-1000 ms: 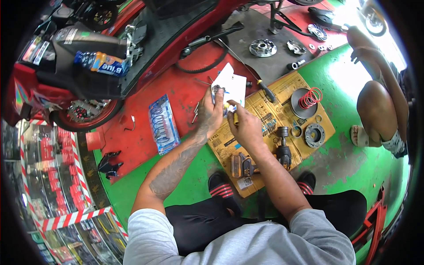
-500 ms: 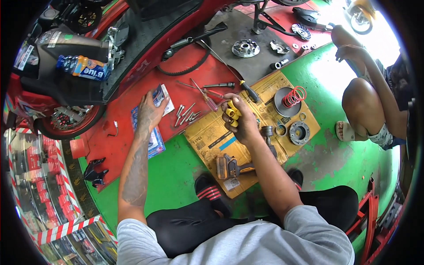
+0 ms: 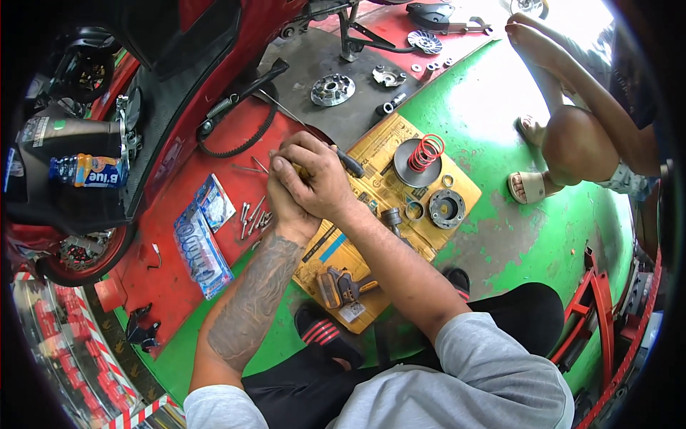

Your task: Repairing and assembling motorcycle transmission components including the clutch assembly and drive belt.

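My right hand (image 3: 314, 175) is folded over my left hand (image 3: 284, 209), both closed and pressed together at the near left edge of the cardboard (image 3: 409, 132). Whatever they may be cupping is hidden, so I can't tell whether I hold anything. Taking them as the dial's centre, with twelve straight ahead, the screwdriver (image 3: 350, 163) lies just beside them at two.

As far as I can judge, the dismantling of these pieces is done: the round metal plate (image 3: 333, 90) lies loose at one, the finned disc (image 3: 425, 41) farther out at half past one, and the bolts (image 3: 254, 220) towards eight. What's left undone is any joining; none of these sits on the scooter (image 3: 168, 107) at ten. At three, the red spring (image 3: 429, 152) merely stands on a dark disc (image 3: 416, 166), with the flanged ring (image 3: 446, 209) apart from it.

As for writing, the bottle (image 3: 89, 171) at nine carries big, legible pale letters on its label. The blue-and-white packets (image 3: 200, 247) at eight and the cardboard have print too small for me to read. Beside the power driver (image 3: 343, 287) at five is a white label (image 3: 351, 312) with a square code
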`<state>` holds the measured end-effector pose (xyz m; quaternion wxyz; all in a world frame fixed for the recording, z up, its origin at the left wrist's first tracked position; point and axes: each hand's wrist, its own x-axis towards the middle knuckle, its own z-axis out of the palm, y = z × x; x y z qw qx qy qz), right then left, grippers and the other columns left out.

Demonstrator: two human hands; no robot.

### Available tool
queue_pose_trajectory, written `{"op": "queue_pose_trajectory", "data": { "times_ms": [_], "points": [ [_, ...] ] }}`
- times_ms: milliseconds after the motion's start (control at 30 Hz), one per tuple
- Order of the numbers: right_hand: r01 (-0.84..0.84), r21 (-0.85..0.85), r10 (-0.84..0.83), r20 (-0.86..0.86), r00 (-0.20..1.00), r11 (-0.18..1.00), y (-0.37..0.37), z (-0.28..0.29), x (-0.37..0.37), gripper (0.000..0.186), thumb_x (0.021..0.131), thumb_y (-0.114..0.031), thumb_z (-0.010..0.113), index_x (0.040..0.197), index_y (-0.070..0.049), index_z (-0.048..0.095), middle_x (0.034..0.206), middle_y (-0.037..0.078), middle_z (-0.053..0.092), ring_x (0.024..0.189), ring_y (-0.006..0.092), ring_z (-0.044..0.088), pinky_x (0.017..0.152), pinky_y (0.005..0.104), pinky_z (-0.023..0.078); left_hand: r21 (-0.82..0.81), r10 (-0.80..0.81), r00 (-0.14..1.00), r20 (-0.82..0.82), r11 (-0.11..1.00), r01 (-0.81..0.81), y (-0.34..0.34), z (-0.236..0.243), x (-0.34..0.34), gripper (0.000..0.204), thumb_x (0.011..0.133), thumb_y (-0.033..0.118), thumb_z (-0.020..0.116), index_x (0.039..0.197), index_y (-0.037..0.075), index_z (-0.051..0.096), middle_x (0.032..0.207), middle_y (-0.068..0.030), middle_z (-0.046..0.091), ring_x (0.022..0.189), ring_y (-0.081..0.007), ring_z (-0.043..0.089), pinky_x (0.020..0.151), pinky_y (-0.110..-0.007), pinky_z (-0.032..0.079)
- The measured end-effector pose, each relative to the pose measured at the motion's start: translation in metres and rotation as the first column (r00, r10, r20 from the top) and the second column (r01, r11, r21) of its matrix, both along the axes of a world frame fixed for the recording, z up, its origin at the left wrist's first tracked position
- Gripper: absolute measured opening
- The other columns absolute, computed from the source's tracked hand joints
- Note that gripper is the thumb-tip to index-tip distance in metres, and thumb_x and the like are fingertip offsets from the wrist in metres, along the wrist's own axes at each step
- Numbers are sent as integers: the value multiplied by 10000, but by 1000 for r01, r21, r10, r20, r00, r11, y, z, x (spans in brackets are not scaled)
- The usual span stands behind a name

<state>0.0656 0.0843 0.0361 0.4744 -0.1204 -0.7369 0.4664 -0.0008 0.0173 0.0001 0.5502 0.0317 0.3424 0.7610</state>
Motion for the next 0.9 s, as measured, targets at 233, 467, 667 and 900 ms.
{"op": "queue_pose_trajectory", "data": {
  "times_ms": [233, 467, 667, 900],
  "points": [
    [115, 199, -84, -158, 984, 973, 23, -8, 16, 104, 848, -140, 688, 898, -49, 694, 928, 122, 662, 911, 308, 633, 845, 411, 503, -195, -82, 987, -135, 979, 55, -11, -28, 3, 349, 1033, 339, 568, 1232, 52, 571, 1005, -54, 646, 884, -149, 657, 732, -286, 539],
    [333, 242, -405, 388, 828, 911, 167, -65, -33, 468, 879, -372, 731, 1229, -78, 631, 1177, 185, 643, 1137, 385, 599, 978, 452, 491, -662, -737, 633, -235, 599, 452, -100, -28, -5, 263, 1037, 292, 592, 1128, 46, 602, 861, -6, 642, 576, -71, 553, 497, -253, 460],
    [-70, 601, -479, 697, 533, 796, 208, -118, -102, 781, 802, -694, 647, 1460, -288, 541, 1404, 188, 554, 1309, 440, 497, 1098, 596, 376, -688, -753, 629, -190, 559, 462, -119, -37, 3, 283, 1029, 306, 633, 1127, 42, 610, 798, -8, 626, 596, -67, 564, 526, -247, 460],
    [-120, 553, -441, 760, 477, 824, 220, -111, -106, 669, 799, -645, 668, 1384, -323, 626, 1402, 160, 565, 1303, 452, 506, 1067, 589, 410, -630, -713, 314, -628, 702, 334, -91, -40, -10, 284, 994, 298, 670, 1110, 42, 627, 854, -72, 663, 749, -173, 657, 689, -342, 534]
  ]
}}
